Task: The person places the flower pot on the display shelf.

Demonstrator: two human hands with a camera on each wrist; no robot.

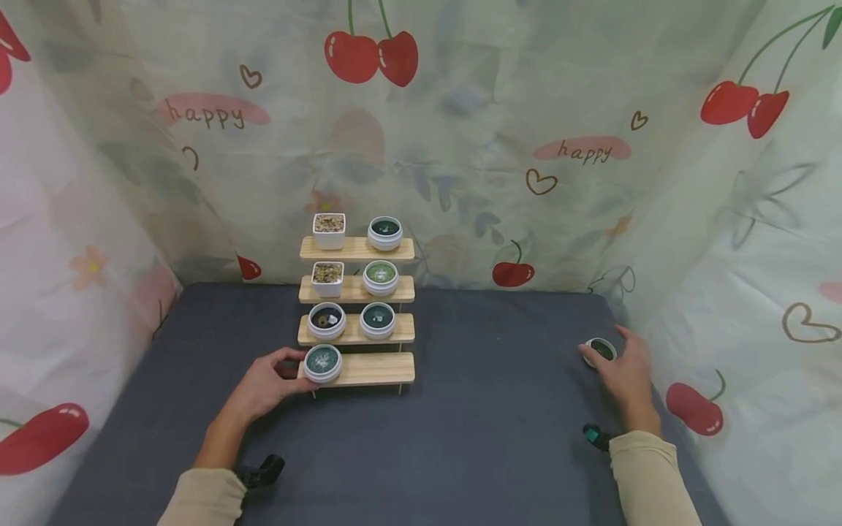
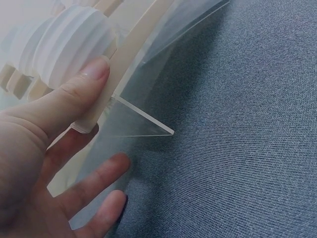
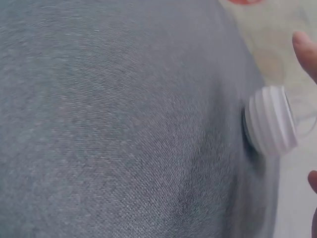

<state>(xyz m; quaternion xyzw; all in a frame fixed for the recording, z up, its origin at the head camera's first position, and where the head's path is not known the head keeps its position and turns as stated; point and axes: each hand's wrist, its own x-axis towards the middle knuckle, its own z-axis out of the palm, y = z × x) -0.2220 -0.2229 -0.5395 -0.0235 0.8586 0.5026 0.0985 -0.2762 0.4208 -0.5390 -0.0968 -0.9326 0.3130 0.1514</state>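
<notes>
At the left end of the lowest step of a wooden display stand (image 1: 375, 369), my left hand (image 1: 266, 383) holds a small round white pot (image 1: 323, 363) with a teal-green top. Its thumb lies against the ribbed side of the pot (image 2: 74, 47), low by the step's edge, and its lower fingers spread loosely below the step in the left wrist view. Far right on the table, my right hand (image 1: 625, 369) is spread around another round pot (image 1: 601, 351) with a dark green top. The right wrist view shows fingertips apart from this ribbed white pot (image 3: 270, 121).
On the higher steps stand two square white pots (image 1: 329, 232) with speckled tops and several round pots (image 1: 379, 277). Clear supports (image 2: 143, 114) hold up the stand. The dark cloth-covered table (image 1: 487, 409) meets a printed curtain (image 1: 454, 131) at the back and sides.
</notes>
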